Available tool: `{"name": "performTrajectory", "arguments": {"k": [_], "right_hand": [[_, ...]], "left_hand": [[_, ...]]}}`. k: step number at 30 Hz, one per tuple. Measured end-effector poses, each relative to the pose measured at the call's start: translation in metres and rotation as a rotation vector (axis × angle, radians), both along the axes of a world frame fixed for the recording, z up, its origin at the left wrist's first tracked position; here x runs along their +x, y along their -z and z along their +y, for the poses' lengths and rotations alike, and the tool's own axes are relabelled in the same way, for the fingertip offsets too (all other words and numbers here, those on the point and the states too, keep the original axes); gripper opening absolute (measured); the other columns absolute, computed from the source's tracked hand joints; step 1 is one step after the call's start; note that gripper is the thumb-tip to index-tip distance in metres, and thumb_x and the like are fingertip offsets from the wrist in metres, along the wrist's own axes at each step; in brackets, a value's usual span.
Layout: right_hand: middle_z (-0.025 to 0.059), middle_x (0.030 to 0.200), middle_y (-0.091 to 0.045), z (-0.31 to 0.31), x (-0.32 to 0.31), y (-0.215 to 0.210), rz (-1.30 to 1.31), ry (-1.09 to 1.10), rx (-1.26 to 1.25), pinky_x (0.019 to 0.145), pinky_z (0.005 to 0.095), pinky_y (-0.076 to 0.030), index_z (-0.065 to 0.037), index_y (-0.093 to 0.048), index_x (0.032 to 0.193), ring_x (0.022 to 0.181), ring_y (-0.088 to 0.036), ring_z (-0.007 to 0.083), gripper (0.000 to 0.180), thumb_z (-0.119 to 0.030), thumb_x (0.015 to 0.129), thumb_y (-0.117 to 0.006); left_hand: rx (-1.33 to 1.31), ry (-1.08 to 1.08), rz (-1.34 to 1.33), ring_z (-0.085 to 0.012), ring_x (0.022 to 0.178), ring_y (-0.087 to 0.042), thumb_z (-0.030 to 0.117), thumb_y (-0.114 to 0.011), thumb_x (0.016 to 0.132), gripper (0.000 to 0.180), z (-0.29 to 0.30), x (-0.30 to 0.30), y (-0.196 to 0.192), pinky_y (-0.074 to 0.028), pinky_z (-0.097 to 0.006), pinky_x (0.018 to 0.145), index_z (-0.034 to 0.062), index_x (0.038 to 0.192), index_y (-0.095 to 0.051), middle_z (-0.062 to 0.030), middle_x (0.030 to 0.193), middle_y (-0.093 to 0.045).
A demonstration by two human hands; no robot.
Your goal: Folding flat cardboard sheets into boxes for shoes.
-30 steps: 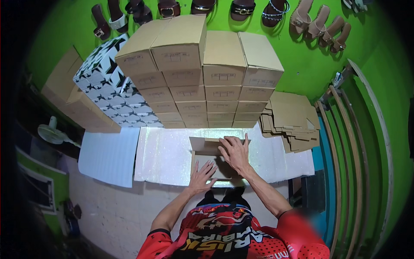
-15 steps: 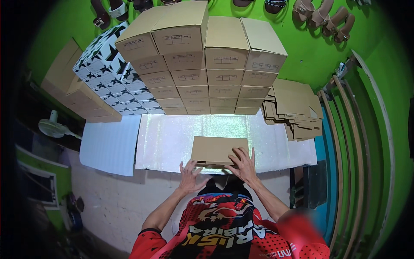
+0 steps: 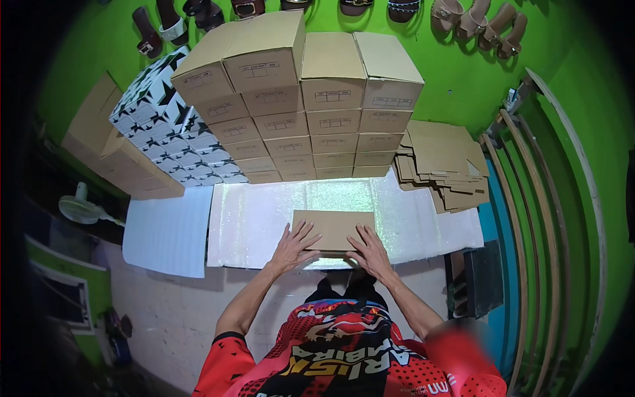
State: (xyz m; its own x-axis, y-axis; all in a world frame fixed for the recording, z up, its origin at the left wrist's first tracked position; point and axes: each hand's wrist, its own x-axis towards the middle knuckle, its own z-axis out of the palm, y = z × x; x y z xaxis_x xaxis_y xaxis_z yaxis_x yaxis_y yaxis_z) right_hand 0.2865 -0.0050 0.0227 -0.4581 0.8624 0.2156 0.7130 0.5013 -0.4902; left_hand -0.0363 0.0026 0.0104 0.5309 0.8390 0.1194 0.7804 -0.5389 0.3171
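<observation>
A closed brown cardboard box (image 3: 335,226) lies on the shiny white sheet (image 3: 258,218) that covers the work surface, just in front of me. My left hand (image 3: 292,247) rests with spread fingers on the box's near left corner. Flat on the near right corner is my right hand (image 3: 370,250), its fingers also apart. Both hands press on the lid; neither grips anything.
Stacked brown boxes (image 3: 317,99) form a wall behind the sheet. Black-and-white patterned boxes (image 3: 165,132) stand at the left. A pile of flat cardboard blanks (image 3: 443,165) sits at the right. A white foam sheet (image 3: 169,231) lies at the left. Sandals (image 3: 476,20) hang on the green wall.
The box was open with my hands folding its flaps; now it is closed, drawn nearer to me, and both hands lie flat on its lid.
</observation>
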Motion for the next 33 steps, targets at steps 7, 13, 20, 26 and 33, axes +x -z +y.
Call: {"name": "performTrajectory", "arguments": {"k": [7, 13, 20, 26, 33], "right_hand": [[0.0182, 0.167, -0.038, -0.005, -0.001, 0.012, -0.072, 0.005, -0.031, 0.125, 0.0630, -0.023, -0.021, -0.058, 0.151, 0.154, -0.031, 0.0451, 0.059, -0.052, 0.101, -0.062], [0.0133, 0.170, -0.033, -0.009, -0.032, 0.012, -0.252, 0.043, 0.024, 0.124, 0.0700, -0.018, -0.025, -0.046, 0.160, 0.157, -0.028, 0.0418, 0.067, -0.057, 0.102, -0.056], [0.0135, 0.169, -0.037, -0.002, -0.015, 0.023, -0.193, 0.040, 0.080, 0.125, 0.0623, -0.024, -0.020, -0.047, 0.159, 0.155, -0.033, 0.0403, 0.069, -0.055, 0.101, -0.058], [0.0163, 0.169, -0.035, 0.032, -0.085, 0.025, -0.230, 0.071, 0.039, 0.126, 0.0625, -0.019, -0.018, -0.047, 0.159, 0.157, -0.030, 0.0405, 0.069, -0.060, 0.104, -0.048], [0.0127, 0.169, -0.036, 0.076, -0.049, 0.006, -0.195, 0.103, 0.066, 0.126, 0.0663, -0.013, -0.022, -0.047, 0.160, 0.157, -0.029, 0.0395, 0.083, -0.074, 0.095, -0.053]], "left_hand": [[-0.052, -0.028, 0.059, -0.0325, 0.161, -0.022, 0.062, -0.054, 0.101, 0.069, -0.010, 0.010, 0.005, -0.013, -0.069, 0.126, 0.0331, 0.163, -0.041, -0.0086, 0.173, -0.028], [-0.012, -0.084, 0.148, -0.0310, 0.161, -0.020, 0.063, -0.048, 0.103, 0.070, -0.009, 0.023, 0.001, -0.008, -0.064, 0.128, 0.0328, 0.165, -0.037, -0.0076, 0.174, -0.026], [0.037, -0.060, 0.169, -0.0312, 0.160, -0.024, 0.060, -0.054, 0.102, 0.074, -0.007, 0.022, 0.011, -0.010, -0.064, 0.128, 0.0243, 0.165, -0.038, -0.0081, 0.172, -0.032], [-0.060, -0.038, 0.084, -0.0331, 0.160, -0.023, 0.057, -0.055, 0.102, 0.083, -0.004, 0.021, 0.009, -0.008, -0.066, 0.128, 0.0056, 0.164, -0.032, -0.0120, 0.172, -0.030], [0.023, -0.086, 0.159, -0.0311, 0.160, -0.024, 0.060, -0.056, 0.100, 0.076, -0.006, 0.019, 0.020, -0.010, -0.064, 0.128, 0.0218, 0.164, -0.039, -0.0091, 0.172, -0.030]]}}
